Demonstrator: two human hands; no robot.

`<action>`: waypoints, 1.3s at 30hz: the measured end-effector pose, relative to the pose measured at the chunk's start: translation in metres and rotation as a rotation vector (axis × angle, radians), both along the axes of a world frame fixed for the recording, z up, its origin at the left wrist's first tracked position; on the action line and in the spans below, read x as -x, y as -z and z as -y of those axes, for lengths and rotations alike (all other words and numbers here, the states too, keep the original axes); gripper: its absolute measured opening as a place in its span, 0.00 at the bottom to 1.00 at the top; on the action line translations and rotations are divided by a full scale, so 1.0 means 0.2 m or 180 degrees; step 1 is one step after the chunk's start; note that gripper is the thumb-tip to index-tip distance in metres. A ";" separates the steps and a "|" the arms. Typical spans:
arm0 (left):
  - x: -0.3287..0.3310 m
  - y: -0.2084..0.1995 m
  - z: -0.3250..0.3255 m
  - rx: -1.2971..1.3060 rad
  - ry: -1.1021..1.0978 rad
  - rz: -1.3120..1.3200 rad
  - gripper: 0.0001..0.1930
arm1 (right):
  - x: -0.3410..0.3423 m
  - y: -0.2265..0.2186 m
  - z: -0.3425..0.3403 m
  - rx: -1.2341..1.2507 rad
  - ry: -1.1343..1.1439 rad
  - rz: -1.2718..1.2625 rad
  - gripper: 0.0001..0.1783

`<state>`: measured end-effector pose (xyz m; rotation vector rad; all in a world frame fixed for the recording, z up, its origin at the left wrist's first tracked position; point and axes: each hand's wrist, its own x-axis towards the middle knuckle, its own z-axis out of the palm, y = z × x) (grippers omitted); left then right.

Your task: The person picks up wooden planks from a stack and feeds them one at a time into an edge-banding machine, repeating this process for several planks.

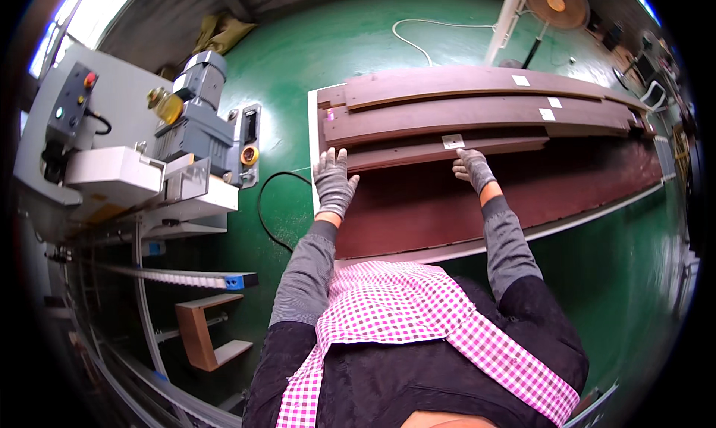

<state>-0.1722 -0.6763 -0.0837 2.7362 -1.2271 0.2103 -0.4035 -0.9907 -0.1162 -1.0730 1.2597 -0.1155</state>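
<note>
Both my hands wear grey knit gloves. My left hand (335, 185) is raised at the near left end of the stacked boards, its fingers stretched and apart, with nothing in it. Farther right, my right hand (476, 168) is at the front edge of the nearest narrow brown board (418, 153). Its fingers are loosely bent and hold nothing that I can see. Just beyond those fingertips, a small white label (453, 141) lies on that board. Behind it are more long brown boards (447, 118), some with white labels.
The boards rest on a wide dark-red panel (418, 211) with a pale edge. At the left stands a grey machine with a motor (203, 81) and a control box (71, 103). A black cable (261, 204) crosses the green floor. A round fan (554, 2) stands at the far right.
</note>
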 end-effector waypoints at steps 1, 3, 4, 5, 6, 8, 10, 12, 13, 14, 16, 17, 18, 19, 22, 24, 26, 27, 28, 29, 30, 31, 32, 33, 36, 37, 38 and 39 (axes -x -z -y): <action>0.02 0.03 -0.05 0.0023 -0.0224 -0.0201 0.44 | 0.01 0.02 -0.04 0.0128 -0.0063 0.0231 0.29; 0.06 0.10 -0.15 0.0042 -0.0576 -0.0594 0.44 | 0.02 0.08 -0.10 -0.0048 0.0126 0.0610 0.33; 0.07 0.14 -0.20 0.0067 -0.0695 -0.0856 0.45 | 0.02 0.10 -0.13 -0.0158 0.0244 0.0708 0.33; 0.08 0.17 -0.26 0.0234 -0.0556 -0.1107 0.44 | 0.00 0.13 -0.15 -0.0221 0.0258 0.0879 0.34; 0.10 0.20 -0.29 0.0372 -0.0549 -0.1255 0.42 | -0.01 0.16 -0.16 -0.0291 0.0400 0.1004 0.35; 0.15 0.24 -0.35 0.0501 -0.0487 -0.1509 0.40 | -0.04 0.19 -0.14 -0.0617 0.0680 0.1532 0.38; 0.20 0.27 -0.41 0.0692 -0.0526 -0.1739 0.37 | -0.09 0.20 -0.07 -0.0685 0.0864 0.1749 0.40; 0.25 0.29 -0.50 0.0977 -0.0484 -0.1851 0.36 | -0.17 0.21 0.05 -0.1164 0.1460 0.1535 0.36; 0.28 0.30 -0.56 0.1139 -0.0535 -0.1908 0.36 | -0.18 0.21 0.11 -0.1644 0.1345 0.1849 0.29; 0.30 0.32 -0.62 0.1246 -0.0643 -0.1981 0.36 | -0.21 0.22 0.17 -0.1701 0.1407 0.1851 0.24; 0.36 0.38 -0.77 0.1572 -0.0941 -0.2188 0.35 | -0.24 0.26 0.26 -0.1566 0.1762 0.1591 0.22; 0.39 0.42 -0.87 0.1469 -0.1113 -0.2003 0.35 | -0.24 0.29 0.28 -0.1251 0.1321 0.1540 0.24; 0.41 0.47 -0.94 0.1664 -0.1300 -0.2332 0.35 | -0.22 0.31 0.28 -0.0944 0.0991 0.1472 0.25; 0.43 0.52 -1.04 0.1958 -0.1443 -0.2468 0.35 | -0.22 0.32 0.29 -0.0689 0.0698 0.1394 0.25; 0.53 0.61 -1.33 0.1811 -0.2018 -0.2562 0.34 | -0.18 0.26 0.24 -0.0703 0.0407 0.1674 0.25; 0.61 0.62 -1.44 0.2039 -0.2228 -0.2573 0.33 | -0.18 0.17 0.19 -0.1186 0.0627 0.1965 0.25; 0.69 0.59 -1.51 0.2564 -0.2472 -0.2720 0.30 | -0.21 0.09 0.16 -0.1722 0.1042 0.1679 0.25; 0.69 0.55 -1.55 0.2530 -0.2639 -0.2672 0.29 | -0.27 0.06 0.14 -0.2114 0.1421 0.1491 0.26; 0.70 0.53 -1.56 0.2506 -0.2795 -0.2809 0.29 | -0.30 0.06 0.14 -0.2592 0.1786 0.1327 0.27; 0.70 0.50 -1.58 0.2579 -0.2761 -0.2736 0.28 | -0.34 0.08 0.14 -0.2408 0.1687 0.1593 0.32; 0.70 0.47 -1.59 0.2685 -0.2775 -0.2781 0.28 | -0.37 0.10 0.17 -0.2663 0.1669 0.1740 0.37; 0.69 0.45 -1.59 0.2789 -0.2756 -0.2809 0.27 | -0.40 0.13 0.22 -0.2862 0.1717 0.1787 0.41; 0.69 0.43 -1.60 0.2869 -0.2793 -0.2819 0.26 | -0.43 0.15 0.25 -0.3274 0.1919 0.1725 0.46; 0.68 0.41 -1.62 0.2956 -0.2810 -0.2836 0.26 | -0.44 0.18 0.29 -0.3237 0.2126 0.1740 0.51; 0.66 0.41 -1.70 0.3104 -0.2795 -0.2593 0.25 | -0.45 0.22 0.38 -0.3638 0.2554 0.1536 0.54; 0.66 0.41 -1.74 0.3175 -0.2786 -0.2524 0.25 | -0.44 0.22 0.39 -0.3441 0.2489 0.1564 0.55; 0.66 0.42 -1.79 0.3212 -0.2841 -0.2536 0.25 | -0.44 0.21 0.39 -0.3467 0.2488 0.1490 0.55; 0.67 0.43 -1.83 0.3356 -0.2892 -0.2435 0.25 | -0.44 0.20 0.36 -0.3333 0.2250 0.1458 0.55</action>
